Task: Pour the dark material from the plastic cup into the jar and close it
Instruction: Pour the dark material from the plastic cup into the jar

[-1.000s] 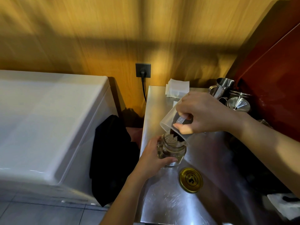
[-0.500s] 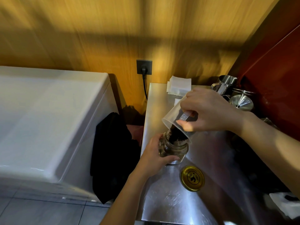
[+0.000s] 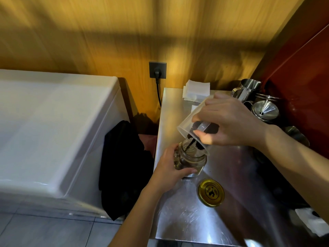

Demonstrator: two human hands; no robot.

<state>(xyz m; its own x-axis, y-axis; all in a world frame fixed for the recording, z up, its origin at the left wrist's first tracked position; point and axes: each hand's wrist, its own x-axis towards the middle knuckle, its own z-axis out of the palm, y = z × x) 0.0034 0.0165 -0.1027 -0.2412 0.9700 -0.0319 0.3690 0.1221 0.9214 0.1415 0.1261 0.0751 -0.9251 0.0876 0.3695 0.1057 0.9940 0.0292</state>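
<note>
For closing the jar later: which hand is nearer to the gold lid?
Left. The left hand grips the jar just beside the gold lid; the right hand tilts the cup higher up.

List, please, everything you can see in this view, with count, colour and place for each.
plastic cup: 1, clear, tilted over the jar, in the right hand
dark material: some in the cup, a thin stream falling into the jar
jar: 1, clear glass, open, on the counter near its left edge
lid: 1, gold, flat on the counter in front of the jar
counter: 1, steel
napkins: 1 stack, white, back of counter
pitcher: 1, steel, back right
funnel: 1, steel, back right
wall socket: 1, dark, with black plug
chest appliance: 1, white, left
black cloth: 1, between appliance and counter
left hand: grip on jar
right hand: grip on cup
</note>
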